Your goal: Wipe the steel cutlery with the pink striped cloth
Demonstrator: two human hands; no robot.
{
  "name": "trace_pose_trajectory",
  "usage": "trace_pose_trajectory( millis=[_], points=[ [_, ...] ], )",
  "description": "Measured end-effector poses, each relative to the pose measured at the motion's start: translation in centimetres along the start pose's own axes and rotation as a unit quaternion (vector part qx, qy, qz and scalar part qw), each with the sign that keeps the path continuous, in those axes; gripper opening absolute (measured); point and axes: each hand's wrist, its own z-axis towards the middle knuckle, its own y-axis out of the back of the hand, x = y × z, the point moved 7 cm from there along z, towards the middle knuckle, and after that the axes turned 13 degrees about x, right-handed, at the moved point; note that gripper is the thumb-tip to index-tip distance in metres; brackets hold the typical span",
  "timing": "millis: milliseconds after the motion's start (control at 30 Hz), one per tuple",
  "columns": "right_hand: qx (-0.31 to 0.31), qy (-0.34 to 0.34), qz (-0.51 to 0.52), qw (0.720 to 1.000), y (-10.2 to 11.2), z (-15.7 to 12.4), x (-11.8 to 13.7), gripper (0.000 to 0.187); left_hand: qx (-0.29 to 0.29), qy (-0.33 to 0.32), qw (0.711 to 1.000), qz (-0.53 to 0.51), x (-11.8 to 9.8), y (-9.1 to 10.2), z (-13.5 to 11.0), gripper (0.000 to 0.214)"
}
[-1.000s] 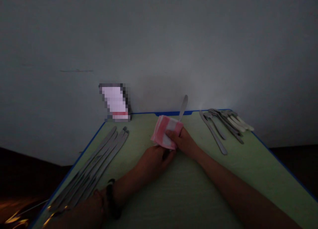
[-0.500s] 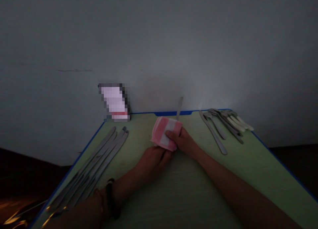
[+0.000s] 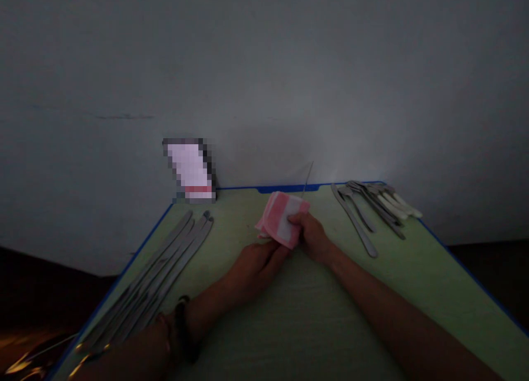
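A folded pink-and-white cloth (image 3: 279, 216) is pinched in my right hand (image 3: 313, 233), thumb on top and fingers behind it. From the cloth's upper edge a thin metal blade (image 3: 308, 180) sticks out, seen nearly edge-on; it looks like a table knife wrapped in the fold. My left hand (image 3: 255, 264) is closed just below the cloth, its fingers curled under it around the knife's lower end. That handle and most of the left fingertips are hidden. Both hands are above the middle of the table, touching the same bundle.
Several table knives (image 3: 182, 257) lie side by side along the table's left. At the back right lie a single knife (image 3: 359, 227), spoons and forks (image 3: 374, 205), and white-handled cutlery (image 3: 399, 205). A blurred-out phone (image 3: 190, 169) leans on the wall behind the green table (image 3: 314, 315).
The cloth and right hand have shifted slightly right. The blade has turned from its flat side to nearly edge-on and leans further right. The cutlery on the table has not moved.
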Motion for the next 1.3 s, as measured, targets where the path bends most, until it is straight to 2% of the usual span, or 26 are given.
trace_pose_trajectory(
  millis=[200, 433, 600, 767, 900, 1133, 1300],
  points=[
    [0.015, -0.004, -0.025, 1.0, -0.3, 0.0, 0.0, 0.021, 0.005, 0.009, 1.0, 0.001, 0.8, -0.3, 0.2, 0.038],
    [0.066, -0.008, -0.11, 0.992, -1.4, -0.6, 0.6, 0.024, -0.02, -0.024, 1.0, -0.003, 0.1, 0.0, -0.1, 0.035],
    [0.081, 0.001, -0.158, 0.984, -1.8, -1.0, 1.2, 0.024, -0.025, -0.016, 0.999, 0.029, 0.1, -0.1, -0.1, 0.032],
    [0.073, 0.003, -0.178, 0.981, -1.8, -1.0, 1.2, 0.026, -0.018, -0.019, 0.996, 0.08, -0.1, -0.3, 0.0, 0.029],
    [0.067, -0.004, -0.18, 0.981, -1.6, -1.0, 1.1, 0.026, -0.036, -0.03, 0.994, 0.103, -0.4, -0.1, -0.1, 0.026],
    [0.12, 0.005, -0.182, 0.976, -2.4, -1.2, 1.5, 0.028, -0.032, -0.044, 0.996, 0.077, -0.5, 0.1, -0.4, 0.031],
    [0.085, -0.005, -0.182, 0.98, -2.0, -1.2, 1.6, 0.029, -0.025, -0.032, 0.997, 0.065, -0.5, 0.2, -0.4, 0.034]
  ],
)
